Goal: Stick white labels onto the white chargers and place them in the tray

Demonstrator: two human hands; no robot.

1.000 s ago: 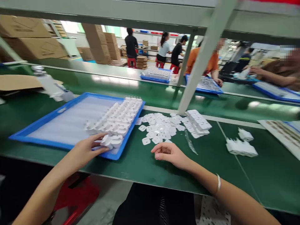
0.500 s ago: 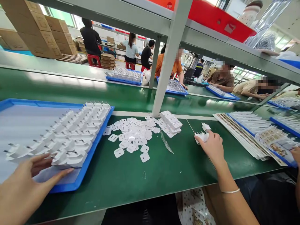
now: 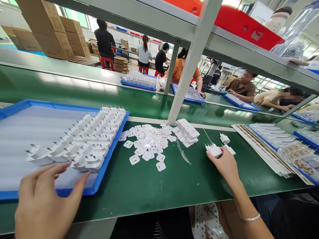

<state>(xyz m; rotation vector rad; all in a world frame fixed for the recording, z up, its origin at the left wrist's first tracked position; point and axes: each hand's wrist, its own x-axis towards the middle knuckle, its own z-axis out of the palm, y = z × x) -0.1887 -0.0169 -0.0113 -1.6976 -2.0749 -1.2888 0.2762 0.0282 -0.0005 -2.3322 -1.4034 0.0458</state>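
Note:
Over the front rim of the blue tray [image 3: 93,189], my left hand [image 3: 50,196] has its thumb and fingers spread and holds nothing. Just beyond its fingertips, rows of white plug chargers [image 3: 92,137] with metal pins upward fill the tray's right side. My right hand [image 3: 225,167] grips a white charger [image 3: 213,150] at the green table, thumb on the near side; its pins point up, and whether a second one is in the grip I cannot tell. Another charger [image 3: 224,138] lies just behind, and a white piece [image 3: 230,150] shows beside my fingers.
Loose white square plates [image 3: 149,137] are heaped mid-table, beside a stacked white block [image 3: 188,129] and a clear plastic strip [image 3: 183,152]. A grey post [image 3: 184,79] rises behind them. Stacked boards [image 3: 264,152] and more trays lie right. Several people sit across the line.
My left hand has drawn back from the front chargers towards the tray's near edge. Around my right hand, another white piece now shows. The whole view has shifted slightly.

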